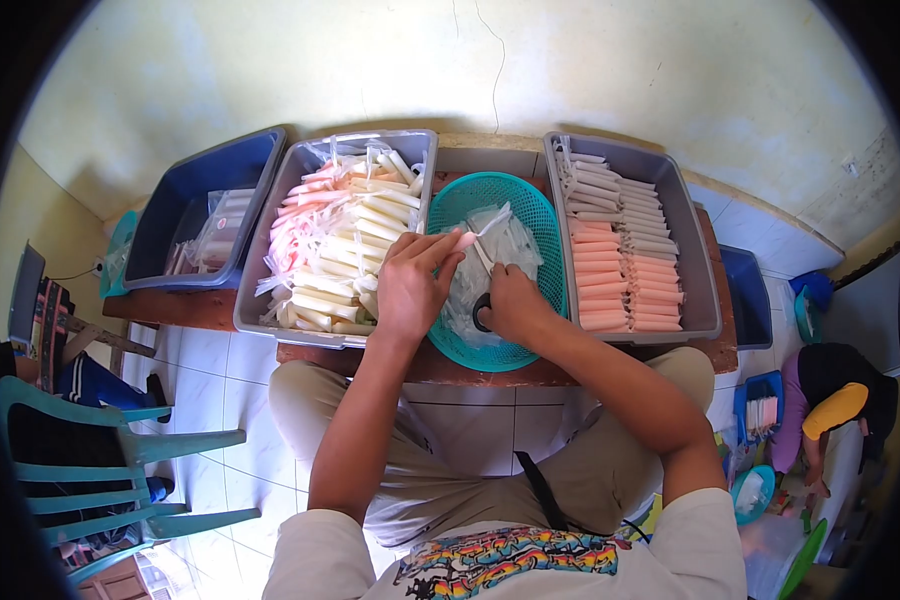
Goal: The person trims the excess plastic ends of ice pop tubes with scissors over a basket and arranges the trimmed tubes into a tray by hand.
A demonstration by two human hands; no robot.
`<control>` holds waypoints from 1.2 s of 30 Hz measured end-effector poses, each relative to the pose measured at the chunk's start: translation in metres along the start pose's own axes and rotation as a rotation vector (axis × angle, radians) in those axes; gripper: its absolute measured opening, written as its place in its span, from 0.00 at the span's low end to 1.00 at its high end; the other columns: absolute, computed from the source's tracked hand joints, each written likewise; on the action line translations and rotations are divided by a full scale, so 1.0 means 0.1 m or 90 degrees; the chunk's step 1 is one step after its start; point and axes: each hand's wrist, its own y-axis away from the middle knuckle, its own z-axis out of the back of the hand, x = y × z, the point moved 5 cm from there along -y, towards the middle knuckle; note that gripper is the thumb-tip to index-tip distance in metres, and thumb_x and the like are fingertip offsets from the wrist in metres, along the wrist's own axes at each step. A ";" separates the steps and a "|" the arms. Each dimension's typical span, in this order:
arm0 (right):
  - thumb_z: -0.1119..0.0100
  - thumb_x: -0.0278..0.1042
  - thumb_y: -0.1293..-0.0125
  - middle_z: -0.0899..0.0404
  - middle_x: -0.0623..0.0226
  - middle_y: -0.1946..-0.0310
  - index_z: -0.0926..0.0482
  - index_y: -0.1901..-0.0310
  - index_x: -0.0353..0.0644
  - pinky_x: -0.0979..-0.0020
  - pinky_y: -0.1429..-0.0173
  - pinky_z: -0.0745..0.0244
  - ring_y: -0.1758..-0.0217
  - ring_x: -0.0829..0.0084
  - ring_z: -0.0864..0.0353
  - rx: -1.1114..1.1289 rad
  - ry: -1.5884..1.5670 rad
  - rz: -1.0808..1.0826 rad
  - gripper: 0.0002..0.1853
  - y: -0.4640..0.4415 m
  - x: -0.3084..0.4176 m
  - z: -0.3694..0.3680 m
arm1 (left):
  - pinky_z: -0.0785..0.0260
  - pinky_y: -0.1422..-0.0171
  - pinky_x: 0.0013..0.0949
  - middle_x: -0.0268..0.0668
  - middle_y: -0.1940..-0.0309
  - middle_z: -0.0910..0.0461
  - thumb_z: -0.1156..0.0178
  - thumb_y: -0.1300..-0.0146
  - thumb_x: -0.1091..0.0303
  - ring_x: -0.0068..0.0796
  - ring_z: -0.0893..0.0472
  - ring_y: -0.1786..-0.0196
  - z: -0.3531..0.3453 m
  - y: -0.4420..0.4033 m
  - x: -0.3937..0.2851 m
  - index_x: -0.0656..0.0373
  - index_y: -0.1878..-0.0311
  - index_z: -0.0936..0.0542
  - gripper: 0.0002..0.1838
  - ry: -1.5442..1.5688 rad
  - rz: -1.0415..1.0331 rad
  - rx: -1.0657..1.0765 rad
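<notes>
My left hand [412, 282] pinches a pink plastic-wrapped ice pop [465, 241], most of it hidden by the fingers. Its clear wrapper end sticks up to the right. In my right hand [518, 302] are scissors [483, 257] with a black handle, their blades close to the wrapper end. Whether the blades touch it, I cannot tell. Both hands are over a turquoise basket [552, 235] that holds clear plastic scraps [515, 245]. To the left, a grey tub [261, 262] is heaped with cream and pink ice pops [355, 225]. The grey tub [708, 280] on the right contains stacked rows of pale and pink ones [598, 275].
A dark blue-grey tub [155, 245] with a few packs stands at the far left of the wooden bench [420, 370]. Green plastic chairs [80, 480] are at lower left. A person [840, 400] bends over basins on the right. The wall [370, 70] rises behind the tubs.
</notes>
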 end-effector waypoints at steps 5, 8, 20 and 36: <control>0.23 0.37 0.42 0.19 0.33 0.47 0.27 0.33 0.20 0.48 0.35 0.18 0.42 0.36 0.16 -0.020 -0.018 0.019 0.40 0.12 0.07 0.30 | 0.17 0.45 0.42 0.38 0.52 0.07 0.23 0.36 0.74 0.40 0.11 0.52 0.01 0.01 0.03 0.53 0.44 0.06 0.17 0.000 0.010 0.000; 0.23 0.37 0.42 0.18 0.35 0.47 0.29 0.27 0.22 0.50 0.34 0.19 0.43 0.39 0.16 -0.071 -0.042 0.060 0.44 0.27 0.12 0.52 | 0.17 0.45 0.42 0.38 0.53 0.07 0.23 0.36 0.74 0.41 0.11 0.52 0.04 0.00 0.04 0.53 0.44 0.07 0.17 0.009 0.016 -0.015; 0.20 0.44 0.38 0.21 0.46 0.48 0.36 0.17 0.34 0.54 0.42 0.20 0.49 0.50 0.17 -0.066 -0.099 0.136 0.52 0.71 0.17 1.13 | 0.18 0.46 0.41 0.40 0.53 0.07 0.24 0.36 0.76 0.41 0.11 0.52 0.14 -0.08 0.11 0.55 0.43 0.07 0.18 0.024 0.048 -0.050; 0.16 0.46 0.39 0.23 0.50 0.48 0.37 0.15 0.39 0.59 0.48 0.19 0.57 0.59 0.17 -0.023 -0.162 0.154 0.55 0.76 0.37 1.00 | 0.18 0.48 0.41 0.40 0.55 0.08 0.23 0.38 0.77 0.41 0.12 0.54 0.07 -0.10 0.05 0.57 0.45 0.07 0.17 0.026 0.041 -0.053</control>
